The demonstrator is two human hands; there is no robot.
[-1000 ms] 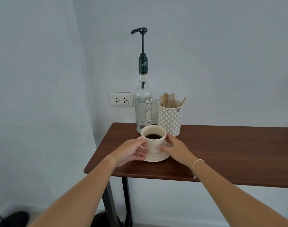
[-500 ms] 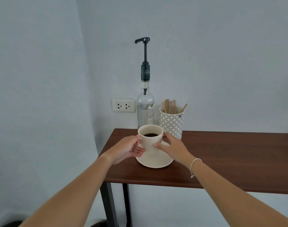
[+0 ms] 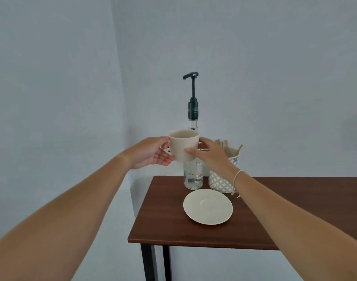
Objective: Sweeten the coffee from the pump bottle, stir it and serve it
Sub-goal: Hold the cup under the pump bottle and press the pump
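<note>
Coffee cup [image 3: 183,147]: cream, matte, straight-sided and narrowing slightly toward the base; upright, lifted clear of the counter, in front of the pump bottle's body; inside not visible from this angle.
Left hand [image 3: 152,154]: at the cup's left side by the handle, fingers [image 3: 165,159] curled under and around it, holding the cup.
Right hand [image 3: 211,155]: on the cup's right side, thumb on the near wall, fingers wrapped behind, holding the cup.
Saucer [image 3: 208,206]: cream, round, bare, flat on the counter, below and just right of the cup, near the bottle's base.
Pump bottle [image 3: 193,177]: clear glass, upright at the far edge of the counter, dark green collar, black pump head raised high, spout pointing left.
Stirrer holder [image 3: 219,182]: white patterned pot just right of the bottle, wooden stirrers [image 3: 239,148] sticking out, partly hidden by the right wrist.
Counter [image 3: 295,209]: dark brown wood, black legs, against a pale wall.
Bracelet [image 3: 237,176]: thin white cord on the right wrist.
</note>
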